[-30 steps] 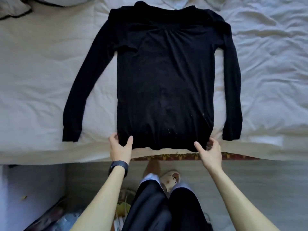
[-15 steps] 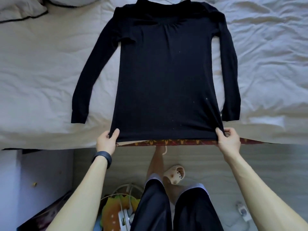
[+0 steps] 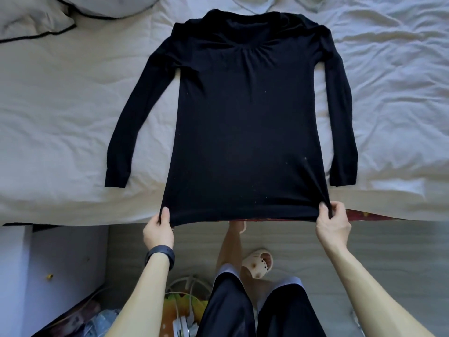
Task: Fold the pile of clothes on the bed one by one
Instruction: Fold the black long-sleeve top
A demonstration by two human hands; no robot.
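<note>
Shirt (image 3: 243, 130) lies flat on the bed (image 3: 60, 117), collar far, sleeves spread to either side, hem at the bed's near edge. Left hand (image 3: 158, 229) pinches the left hem corner, thumb on top. Right hand (image 3: 332, 224) pinches the right corner, its fingers (image 3: 337, 207) curled round a gather of cloth. The hem runs taut between them. One second ago the hands were closer together and the hem narrower and rumpled.
</note>
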